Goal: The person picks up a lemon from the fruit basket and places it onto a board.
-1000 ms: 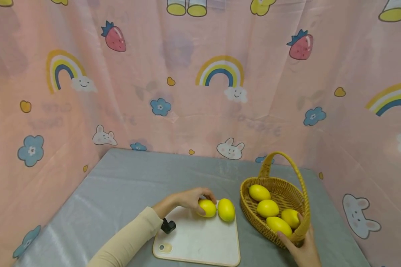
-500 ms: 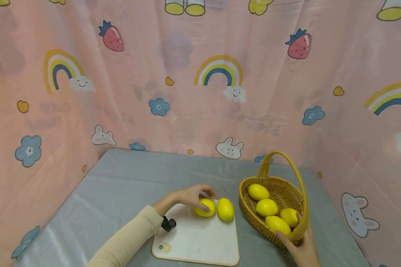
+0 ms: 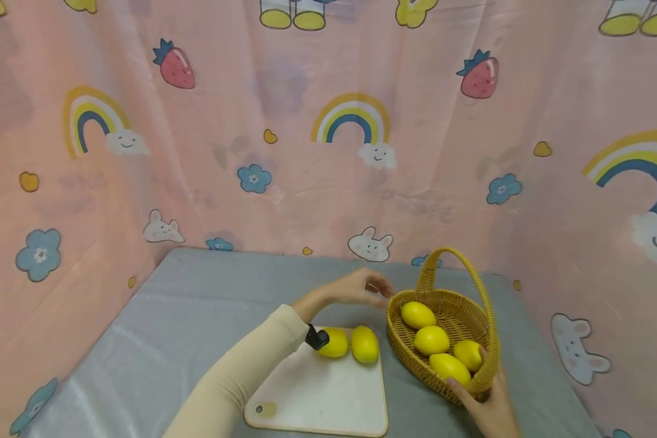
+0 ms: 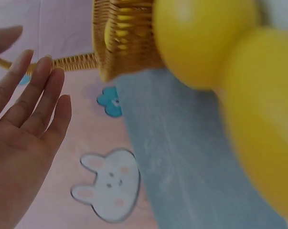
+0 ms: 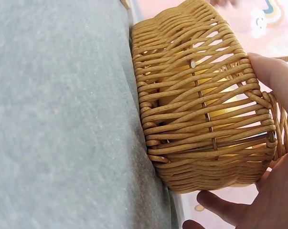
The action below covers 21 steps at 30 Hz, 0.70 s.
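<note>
My left hand [image 3: 361, 287] is in the air beside the far left rim of a wicker basket [image 3: 405, 360], holding nothing. Its fingers look loosely bent in the left wrist view, apart from the basket. Under the left wrist, two yellow lemons [image 3: 364, 344] lie at the far edge of a white cutting board [image 3: 334, 395]; the wrist camera partly covers the left lemon [image 3: 336, 344]. Several more lemons [image 3: 432, 340] sit inside the basket. My right hand [image 3: 493, 406] grips the basket's near right rim by the handle base, thumb over the rim, other fingers below outside.
A grey cloth [image 3: 197, 316] covers the table under the board and basket. The basket's tall arched handle [image 3: 473, 274] rises over its right side. A pink patterned curtain [image 3: 285, 213] hangs round the back and both sides.
My left hand has left the left lemon on the board and moved right and away from me toward the basket rim. The right hand keeps its grip. The head view has shifted slightly.
</note>
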Tool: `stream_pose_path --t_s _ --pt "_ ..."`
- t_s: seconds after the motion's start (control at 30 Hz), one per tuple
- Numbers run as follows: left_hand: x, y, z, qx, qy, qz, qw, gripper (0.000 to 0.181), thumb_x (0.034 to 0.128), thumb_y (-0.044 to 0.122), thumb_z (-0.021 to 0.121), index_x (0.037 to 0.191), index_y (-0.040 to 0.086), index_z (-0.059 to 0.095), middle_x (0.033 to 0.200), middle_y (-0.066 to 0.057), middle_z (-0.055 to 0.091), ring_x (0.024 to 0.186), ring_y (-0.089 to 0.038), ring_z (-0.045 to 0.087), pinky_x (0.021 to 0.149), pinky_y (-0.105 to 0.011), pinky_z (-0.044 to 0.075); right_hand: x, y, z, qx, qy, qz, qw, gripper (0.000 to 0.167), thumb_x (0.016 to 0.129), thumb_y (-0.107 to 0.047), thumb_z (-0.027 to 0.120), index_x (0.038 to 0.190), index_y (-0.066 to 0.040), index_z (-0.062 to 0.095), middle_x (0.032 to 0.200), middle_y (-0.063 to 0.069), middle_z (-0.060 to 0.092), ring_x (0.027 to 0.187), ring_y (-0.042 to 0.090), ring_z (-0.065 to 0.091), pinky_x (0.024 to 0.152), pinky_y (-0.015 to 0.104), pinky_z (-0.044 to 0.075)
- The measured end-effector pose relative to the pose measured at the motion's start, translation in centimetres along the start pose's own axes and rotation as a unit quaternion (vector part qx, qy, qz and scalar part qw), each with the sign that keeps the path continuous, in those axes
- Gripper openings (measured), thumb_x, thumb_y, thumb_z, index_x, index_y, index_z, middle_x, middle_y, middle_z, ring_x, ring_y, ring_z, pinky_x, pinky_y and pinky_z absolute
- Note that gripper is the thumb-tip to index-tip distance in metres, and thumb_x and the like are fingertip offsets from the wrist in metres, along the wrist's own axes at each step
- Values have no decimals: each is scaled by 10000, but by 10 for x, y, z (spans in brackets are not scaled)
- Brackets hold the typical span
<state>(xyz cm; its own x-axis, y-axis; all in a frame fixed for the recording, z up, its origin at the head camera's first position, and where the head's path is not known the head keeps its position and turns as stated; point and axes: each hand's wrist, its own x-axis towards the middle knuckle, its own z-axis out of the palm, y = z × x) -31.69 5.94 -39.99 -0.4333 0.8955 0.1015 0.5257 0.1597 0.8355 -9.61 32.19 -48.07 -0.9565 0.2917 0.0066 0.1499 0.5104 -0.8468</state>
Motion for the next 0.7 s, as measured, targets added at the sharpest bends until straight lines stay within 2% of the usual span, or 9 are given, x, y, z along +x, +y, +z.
stream_pose_path --t_s 0.13,0.3,0.47,0.57,0.7 --pt "37 15 5 68 -181 -121 9997 295 967 61 638 1244 -43 636 1207 -189 655 1013 -87 614 922 -220 491 -2 1 0 -52 44 -91 9999 1031 910 -329 746 1589 0 44 1561 358 47 1371 566 176 1015 727 245" --pt "72 25 12 39 -259 -166 9995 234 973 66 639 1187 -9 695 1124 -89 712 975 -84 654 851 -198 517 -3 1 1 -36 74 -187 9998 1015 903 -302 758 1584 15 75 1559 352 58 1370 564 173 1010 733 249" --pt "93 25 22 -32 -278 -302 9992 216 979 49 622 1153 -37 717 1126 -102 719 984 -159 678 878 -254 532 -4 -1 0 10 40 -9 10000 1038 900 -319 759 1590 -5 50 1575 334 30 1387 557 154 1040 726 221" --pt "101 23 27 -89 -245 -402 9989 196 977 29 615 1122 -38 730 1114 -110 723 975 -170 680 877 -278 539 -4 -1 0 75 121 -125 9998 1010 904 -287 758 1584 16 74 1566 337 57 1380 551 171 1029 726 232" --pt "109 20 33 41 -301 -581 9979 191 976 5 604 1109 -22 739 1134 -107 718 995 -111 660 846 -206 522 -7 -1 1 87 155 -174 9997 1007 903 -302 758 1581 21 87 1555 335 83 1367 542 201 1027 726 239"
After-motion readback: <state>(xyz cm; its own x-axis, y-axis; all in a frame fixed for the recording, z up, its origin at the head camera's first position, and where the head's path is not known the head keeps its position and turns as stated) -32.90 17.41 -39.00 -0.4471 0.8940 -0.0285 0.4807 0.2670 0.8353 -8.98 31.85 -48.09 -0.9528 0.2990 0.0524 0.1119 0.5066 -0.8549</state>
